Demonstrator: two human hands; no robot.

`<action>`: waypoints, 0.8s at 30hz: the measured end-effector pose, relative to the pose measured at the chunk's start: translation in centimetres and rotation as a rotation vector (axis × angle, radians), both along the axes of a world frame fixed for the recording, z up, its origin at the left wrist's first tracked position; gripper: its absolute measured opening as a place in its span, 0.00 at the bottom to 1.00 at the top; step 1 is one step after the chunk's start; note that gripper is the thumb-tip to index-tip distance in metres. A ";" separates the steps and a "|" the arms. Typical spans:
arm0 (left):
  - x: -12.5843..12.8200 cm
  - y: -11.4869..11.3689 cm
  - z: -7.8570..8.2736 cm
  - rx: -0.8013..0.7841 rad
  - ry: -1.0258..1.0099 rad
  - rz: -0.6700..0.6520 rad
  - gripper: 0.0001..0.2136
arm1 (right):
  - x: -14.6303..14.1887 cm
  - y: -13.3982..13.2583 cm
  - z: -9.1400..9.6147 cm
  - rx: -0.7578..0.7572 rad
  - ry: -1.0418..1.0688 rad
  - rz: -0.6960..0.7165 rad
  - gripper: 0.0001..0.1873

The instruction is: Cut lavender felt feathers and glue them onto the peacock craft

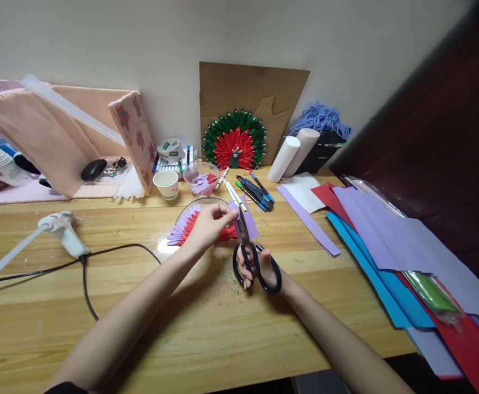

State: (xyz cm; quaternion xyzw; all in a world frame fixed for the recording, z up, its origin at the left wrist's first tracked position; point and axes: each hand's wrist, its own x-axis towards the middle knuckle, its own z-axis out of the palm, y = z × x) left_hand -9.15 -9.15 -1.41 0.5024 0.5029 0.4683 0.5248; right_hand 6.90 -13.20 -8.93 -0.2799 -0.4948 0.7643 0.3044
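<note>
My left hand (213, 223) pinches a piece of purple paper (249, 218) over the middle of the table. In my right hand (259, 267) is a pair of black-handled scissors (244, 232), my fingers through the loops. The blades point away from me and lie against the paper by my left fingertips. Beneath and behind my left hand is a fan of purple and red paper petals (185, 227) on a clear round sheet, partly hidden by the hand and wrist.
A white glue gun (64, 232) with its black cable lies at left. Behind are a paper cup (166, 185), a clear bowl (201, 178) of paper pieces, markers (255, 191) and a red-green peacock craft (235, 142) before cardboard. Coloured sheets (395, 235) pile at right.
</note>
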 end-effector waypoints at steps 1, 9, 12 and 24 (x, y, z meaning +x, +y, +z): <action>0.0 0.0 0.0 0.001 0.001 -0.006 0.15 | 0.0 0.0 0.1 0.004 0.001 -0.008 0.40; -0.1 0.2 -0.2 0.002 0.030 -0.013 0.15 | -0.2 0.0 -0.2 0.044 0.001 -0.038 0.37; -0.1 0.2 -0.2 -0.004 0.030 -0.014 0.15 | -0.2 0.1 -0.4 0.053 0.009 -0.040 0.37; 0.1 0.1 0.0 -0.002 -0.033 0.024 0.15 | -0.2 -0.2 0.1 0.080 -0.057 -0.111 0.33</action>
